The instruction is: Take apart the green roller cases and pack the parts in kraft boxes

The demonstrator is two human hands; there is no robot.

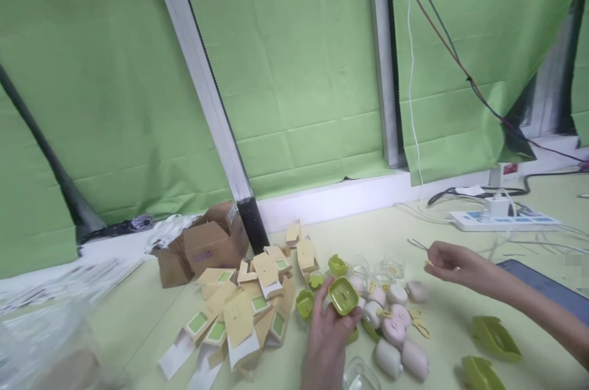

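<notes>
My left hand (326, 338) is closed around a small green square plastic case part (343, 297), its hollow side tilted up toward me. Raised over the table at the right, my right hand (453, 264) pinches a pair of thin metal tweezers (418, 244) whose tips point left. A tiny yellow bit shows at its fingertips, too small to name. Beside my left hand lie more green plastic parts (337, 265) and several rounded white and pink pieces (394, 325), some with a yellow loop (419, 324). Clear plastic covers (361, 374) lie close by.
Small yellow cardboard boxes (239, 316) are heaped left of my left hand. Behind them stand a brown carton (207, 246) and a black post (252, 224). Cables run to a white power strip (460, 221). At the right lie a dark flat tablet (543, 286) and green leaf-edged parts (497, 338).
</notes>
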